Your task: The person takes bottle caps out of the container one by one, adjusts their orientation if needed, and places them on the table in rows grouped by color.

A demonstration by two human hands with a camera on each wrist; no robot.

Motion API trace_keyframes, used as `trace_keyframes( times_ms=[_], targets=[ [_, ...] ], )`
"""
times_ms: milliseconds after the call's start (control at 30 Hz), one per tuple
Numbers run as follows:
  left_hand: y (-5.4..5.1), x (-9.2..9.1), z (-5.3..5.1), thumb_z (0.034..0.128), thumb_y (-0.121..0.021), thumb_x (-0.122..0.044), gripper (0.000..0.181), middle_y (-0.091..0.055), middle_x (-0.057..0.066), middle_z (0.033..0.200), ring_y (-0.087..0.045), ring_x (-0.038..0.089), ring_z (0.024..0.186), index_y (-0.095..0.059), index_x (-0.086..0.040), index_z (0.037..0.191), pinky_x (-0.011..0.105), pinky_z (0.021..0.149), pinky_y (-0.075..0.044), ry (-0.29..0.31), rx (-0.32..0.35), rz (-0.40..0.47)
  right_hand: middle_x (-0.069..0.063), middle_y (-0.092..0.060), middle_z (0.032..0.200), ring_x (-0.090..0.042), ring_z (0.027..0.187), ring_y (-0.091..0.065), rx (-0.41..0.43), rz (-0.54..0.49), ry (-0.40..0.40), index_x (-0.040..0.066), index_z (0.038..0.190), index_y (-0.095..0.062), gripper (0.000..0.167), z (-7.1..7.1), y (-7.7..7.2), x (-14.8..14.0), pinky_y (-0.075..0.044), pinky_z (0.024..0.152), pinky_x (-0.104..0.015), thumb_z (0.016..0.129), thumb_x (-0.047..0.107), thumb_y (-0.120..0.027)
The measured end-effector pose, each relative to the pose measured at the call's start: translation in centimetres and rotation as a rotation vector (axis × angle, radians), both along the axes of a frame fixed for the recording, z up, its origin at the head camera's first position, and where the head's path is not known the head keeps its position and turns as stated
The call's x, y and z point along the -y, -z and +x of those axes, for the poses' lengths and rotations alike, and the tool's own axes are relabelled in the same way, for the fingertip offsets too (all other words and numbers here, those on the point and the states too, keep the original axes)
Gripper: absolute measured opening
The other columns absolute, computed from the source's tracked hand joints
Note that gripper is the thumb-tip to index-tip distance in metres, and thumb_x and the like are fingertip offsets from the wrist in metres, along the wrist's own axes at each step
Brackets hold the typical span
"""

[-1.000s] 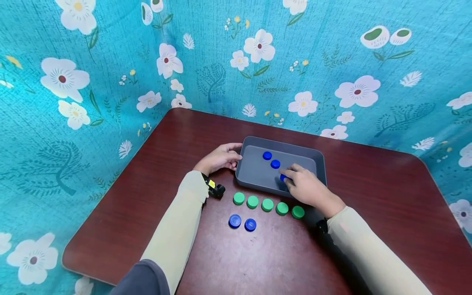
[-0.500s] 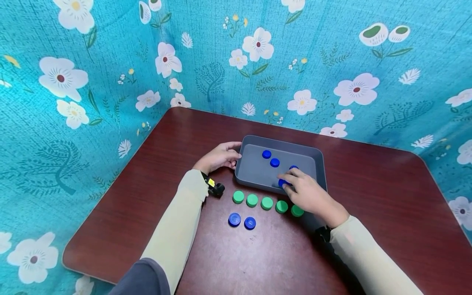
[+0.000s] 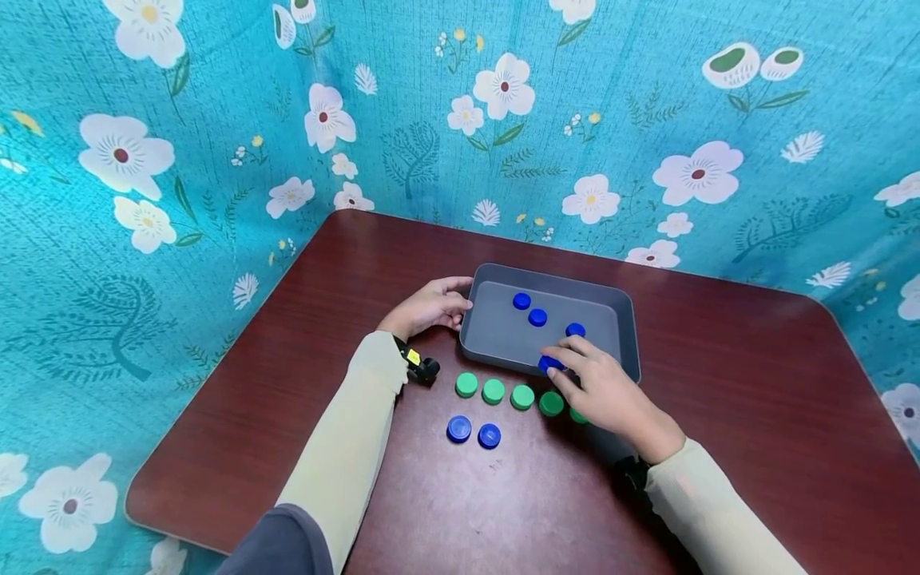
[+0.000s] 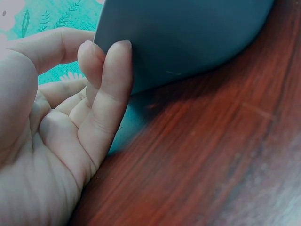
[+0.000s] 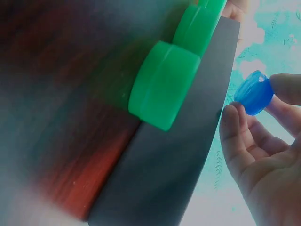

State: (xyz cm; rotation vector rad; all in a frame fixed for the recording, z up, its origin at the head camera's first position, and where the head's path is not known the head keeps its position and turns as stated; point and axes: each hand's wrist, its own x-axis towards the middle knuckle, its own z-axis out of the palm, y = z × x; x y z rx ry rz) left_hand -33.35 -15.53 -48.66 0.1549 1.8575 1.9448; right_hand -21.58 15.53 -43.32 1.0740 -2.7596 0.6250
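My left hand [image 3: 431,307] holds the left end of the grey tray [image 3: 496,351]; in the left wrist view its fingers [image 4: 110,84] bear on the tray's outer wall [image 4: 188,37]. Between thumb and fingers my right hand [image 3: 611,391] pinches a blue bottle cap [image 5: 254,93], raised over the tray's near rim. Three other blue caps [image 3: 537,318] lie inside the tray. In front of it stands a row of several green bottle caps [image 3: 522,397]; the right hand partly covers the rightmost one. Nearer to me lie two blue caps [image 3: 459,429].
Everything stands on a dark red-brown table [image 3: 740,383] with rounded corners. A turquoise flowered cloth [image 3: 431,96] hangs behind and to the left. A small black wrist camera [image 3: 424,369] on the left wrist sits near the green row.
My right hand has drawn the pinched blue cap from inside the tray toward its near rim. Another blue cap in the tray has come into sight behind it. The left hand stays put.
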Motion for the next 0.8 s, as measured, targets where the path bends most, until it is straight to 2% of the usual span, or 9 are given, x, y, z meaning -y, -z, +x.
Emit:
trace_keyframes(
  times_ms=[300, 533, 800],
  targets=[
    [0.1, -0.1, 0.0, 0.0933, -0.063, -0.005, 0.061, -0.056, 0.013, 0.079, -0.052, 0.019, 0.059, -0.04, -0.016, 0.148, 0.029, 0.059, -0.054, -0.01, 0.017, 0.011, -0.003, -0.058, 0.114, -0.018, 0.096, -0.058, -0.016, -0.034, -0.051, 0.009, 0.123, -0.067, 0.033, 0.9, 0.0, 0.5, -0.054, 0.078, -0.039, 0.093, 0.02, -0.067],
    [0.1, -0.1, 0.2, 0.0938, -0.062, -0.007, 0.06, -0.057, 0.013, 0.082, -0.052, 0.02, 0.06, -0.039, -0.016, 0.148, 0.029, 0.059, -0.054, 0.0, 0.012, 0.004, -0.001, -0.058, 0.113, -0.015, 0.094, -0.058, -0.002, -0.006, -0.05, 0.01, 0.125, -0.066, 0.036, 1.2, 0.3, 0.5, -0.054, 0.075, -0.036, 0.091, 0.022, -0.07],
    [0.2, 0.0, -0.1, 0.0937, -0.062, -0.006, 0.059, -0.056, 0.012, 0.077, -0.052, 0.02, 0.06, -0.04, -0.015, 0.148, 0.03, 0.06, -0.054, -0.003, -0.005, 0.006, 0.001, -0.06, 0.111, -0.011, 0.091, -0.059, -0.001, 0.016, -0.056, 0.01, 0.121, -0.068, 0.034, 1.6, 0.2, 0.9, -0.054, 0.073, -0.032, 0.091, 0.025, -0.07]
  ],
)
